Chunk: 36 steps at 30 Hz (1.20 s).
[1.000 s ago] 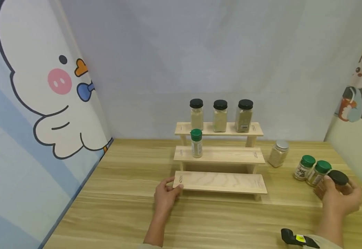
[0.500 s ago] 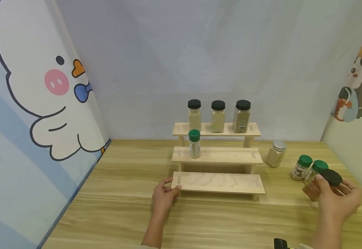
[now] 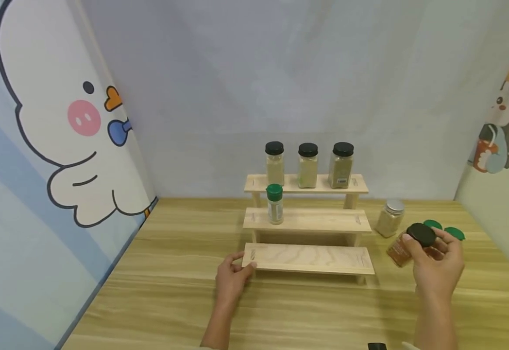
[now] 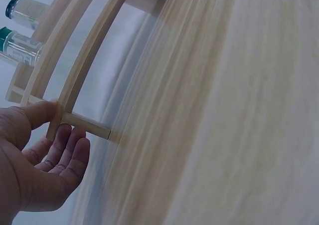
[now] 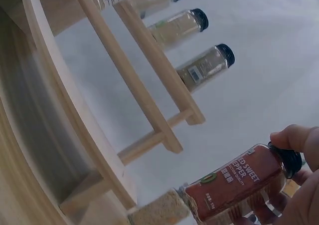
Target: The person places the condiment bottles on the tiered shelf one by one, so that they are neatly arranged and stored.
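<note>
The right hand (image 3: 438, 265) holds a paprika jar (image 3: 400, 250) in the air off the right end of the three-tier wooden rack (image 3: 309, 221), its grip pinching the black lid (image 3: 421, 234) from above with fingers and thumb curled round the rim. The jar hangs tilted, its red-brown body slanting down to the left, near the right end of the lowest shelf (image 3: 309, 256) but apart from it. The right wrist view shows the red label and the fingers (image 5: 294, 137) on the lid.

The left hand (image 3: 232, 277) rests at the left end of the lowest shelf — thumb on the top edge at the corner, fingers loosely curled beneath, as the left wrist view shows.

That shelf is bare along its whole length. The middle shelf carries one green-capped bottle (image 3: 274, 203) near its left end, with open board to its right. The top shelf holds three black-lidded jars (image 3: 308, 164).

Behind the lifted jar a silver-lidded jar (image 3: 390, 218) stands on the desk (image 3: 167, 272); two green caps (image 3: 444, 229) show just past the right hand.
</note>
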Each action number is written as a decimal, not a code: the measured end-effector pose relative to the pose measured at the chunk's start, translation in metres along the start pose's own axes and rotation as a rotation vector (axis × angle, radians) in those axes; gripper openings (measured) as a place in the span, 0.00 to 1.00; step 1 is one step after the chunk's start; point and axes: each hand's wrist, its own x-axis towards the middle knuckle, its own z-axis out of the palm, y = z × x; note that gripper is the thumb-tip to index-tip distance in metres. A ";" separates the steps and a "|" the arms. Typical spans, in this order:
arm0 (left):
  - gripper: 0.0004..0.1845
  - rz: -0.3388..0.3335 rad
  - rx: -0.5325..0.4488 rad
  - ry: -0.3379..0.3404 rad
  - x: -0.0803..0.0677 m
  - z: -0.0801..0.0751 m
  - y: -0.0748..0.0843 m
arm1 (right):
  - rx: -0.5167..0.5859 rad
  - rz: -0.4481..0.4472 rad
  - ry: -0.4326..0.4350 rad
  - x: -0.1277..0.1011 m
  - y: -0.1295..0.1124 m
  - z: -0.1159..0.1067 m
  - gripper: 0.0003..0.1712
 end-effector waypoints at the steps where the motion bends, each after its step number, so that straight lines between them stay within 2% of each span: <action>1: 0.24 -0.001 -0.004 0.002 -0.001 0.000 0.000 | -0.008 -0.016 -0.019 -0.003 0.000 0.004 0.26; 10: 0.24 -0.006 -0.002 -0.002 0.000 0.000 -0.001 | -0.106 -0.102 -0.180 -0.029 -0.004 0.034 0.24; 14: 0.24 0.000 -0.004 0.000 0.001 0.001 -0.001 | -0.088 -0.112 -0.263 -0.036 -0.006 0.046 0.25; 18: 0.24 -0.003 -0.008 0.002 0.001 0.001 -0.001 | -0.127 -0.129 -0.346 -0.040 -0.009 0.059 0.27; 24: 0.24 -0.010 0.002 0.009 -0.001 0.000 -0.002 | -0.110 -0.185 -0.439 -0.038 -0.012 0.079 0.28; 36: 0.24 -0.009 -0.006 0.018 0.000 0.001 -0.001 | -0.143 -0.249 -0.523 -0.022 -0.014 0.115 0.30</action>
